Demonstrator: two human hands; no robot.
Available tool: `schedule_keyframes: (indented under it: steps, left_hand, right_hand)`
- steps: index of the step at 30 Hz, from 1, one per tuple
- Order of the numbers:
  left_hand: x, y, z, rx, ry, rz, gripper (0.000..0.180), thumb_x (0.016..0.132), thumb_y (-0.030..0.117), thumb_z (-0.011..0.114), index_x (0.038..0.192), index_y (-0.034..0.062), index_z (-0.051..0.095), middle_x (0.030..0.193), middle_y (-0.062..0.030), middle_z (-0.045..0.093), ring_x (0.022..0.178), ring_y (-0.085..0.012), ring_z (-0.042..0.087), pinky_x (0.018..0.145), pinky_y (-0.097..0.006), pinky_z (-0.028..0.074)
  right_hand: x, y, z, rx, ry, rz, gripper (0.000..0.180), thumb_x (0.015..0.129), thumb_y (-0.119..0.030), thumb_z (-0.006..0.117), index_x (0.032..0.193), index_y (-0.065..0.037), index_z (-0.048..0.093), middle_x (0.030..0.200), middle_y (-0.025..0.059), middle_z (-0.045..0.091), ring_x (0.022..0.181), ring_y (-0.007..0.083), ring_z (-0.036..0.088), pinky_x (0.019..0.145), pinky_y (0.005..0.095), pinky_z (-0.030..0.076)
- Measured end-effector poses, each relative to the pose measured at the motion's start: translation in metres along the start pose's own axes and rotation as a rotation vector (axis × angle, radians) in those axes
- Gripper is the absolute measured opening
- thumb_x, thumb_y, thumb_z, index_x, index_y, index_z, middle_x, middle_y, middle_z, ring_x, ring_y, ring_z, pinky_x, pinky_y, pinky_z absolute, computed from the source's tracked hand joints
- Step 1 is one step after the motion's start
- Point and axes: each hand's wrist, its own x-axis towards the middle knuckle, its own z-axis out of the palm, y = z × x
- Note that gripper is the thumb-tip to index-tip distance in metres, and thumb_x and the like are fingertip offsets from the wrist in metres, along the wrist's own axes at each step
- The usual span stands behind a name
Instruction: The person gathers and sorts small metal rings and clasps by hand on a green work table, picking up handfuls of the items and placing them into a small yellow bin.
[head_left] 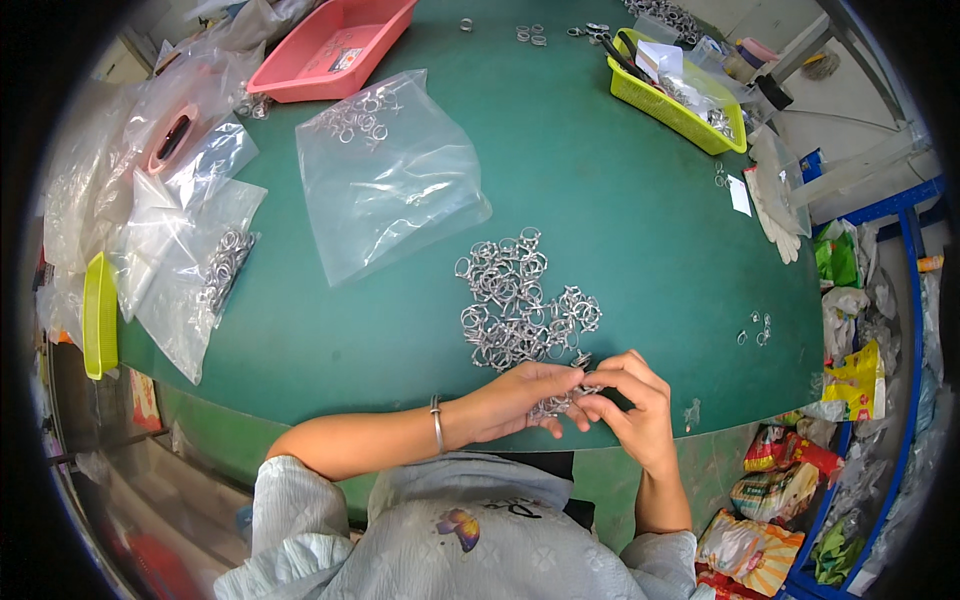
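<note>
head view: we are pinching a small cluster of rings [566, 398] between both hands, left hand [520, 400] and right hand [632, 405] closed on it; the ring pile [520, 300] is lying just beyond our fingertips, nearer the left.

The small metal pieces [575, 385] pinched between the left hand [520, 400] and the right hand [635, 405] at the worktop's [600, 200] near edge are mostly covered by the fingers; their shape cannot be told. How tight either grip is stays unclear. The pink tray [335, 45] at the far edge is cut off by the picture's top. The yellow basket's [675, 95] contents are too small to make out.
</note>
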Motion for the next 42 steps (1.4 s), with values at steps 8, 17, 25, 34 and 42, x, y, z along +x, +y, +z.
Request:
schedule_keyframes:
  steps: [8, 17, 25, 34, 42]
  left_hand:
    - [-0.002, -0.001, 0.003, 0.093, -0.054, 0.009, 0.032, 0.095, 0.025, 0.043, 0.116, 0.0011, 0.051, 0.1, -0.0108, 0.061, 0.085, -0.0155, 0.061, 0.063, -0.025, 0.05]
    - [0.0, -0.004, 0.004, 0.08, -0.019, -0.012, 0.038, 0.092, 0.038, 0.048, 0.105, 0.0041, 0.057, 0.092, -0.0066, 0.062, 0.077, -0.0117, 0.061, 0.055, -0.022, 0.049]
    - [-0.001, -0.006, -0.002, 0.071, 0.022, -0.077, 0.032, 0.093, 0.033, 0.048, 0.089, 0.0037, 0.06, 0.079, -0.0073, 0.062, 0.065, -0.0119, 0.061, 0.048, -0.021, 0.046]
    - [-0.002, -0.005, -0.007, -0.082, -0.168, -0.049, 0.023, 0.088, 0.022, 0.048, 0.092, 0.0003, 0.057, 0.079, -0.0144, 0.061, 0.06, -0.0171, 0.06, 0.044, -0.023, 0.046]
    - [0.0, -0.004, 0.004, -0.019, 0.114, 0.034, 0.032, 0.093, 0.027, 0.047, 0.111, 0.0017, 0.055, 0.097, -0.0097, 0.06, 0.078, -0.0146, 0.061, 0.057, -0.023, 0.051]
  right_hand:
    - [-0.019, 0.011, -0.011, 0.481, 0.051, 0.244, 0.019, 0.078, 0.006, 0.061, 0.096, 0.004, 0.06, 0.091, 0.0081, 0.06, 0.081, 0.0141, 0.056, 0.071, 0.0264, 0.046]
    - [-0.026, 0.02, 0.008, 0.872, 0.086, 0.257, 0.013, 0.08, 0.005, 0.062, 0.093, 0.003, 0.06, 0.09, 0.0079, 0.058, 0.081, 0.0139, 0.056, 0.074, 0.0263, 0.043]
    - [-0.02, 0.014, 0.012, 0.66, 0.167, 0.342, 0.007, 0.081, 0.004, 0.061, 0.088, 0.003, 0.061, 0.093, 0.0076, 0.058, 0.084, 0.0125, 0.053, 0.075, 0.0258, 0.041]
    - [0.0, 0.032, 0.023, -0.174, 0.196, 0.085, 0.021, 0.071, 0.006, 0.064, 0.09, -0.002, 0.065, 0.084, 0.0069, 0.059, 0.067, 0.0167, 0.05, 0.062, 0.027, 0.042]
    - [-0.01, 0.02, 0.021, 0.45, 0.394, 0.323, 0.008, 0.077, 0.007, 0.062, 0.083, 0.003, 0.065, 0.078, 0.0058, 0.06, 0.065, 0.0072, 0.051, 0.056, 0.021, 0.041]
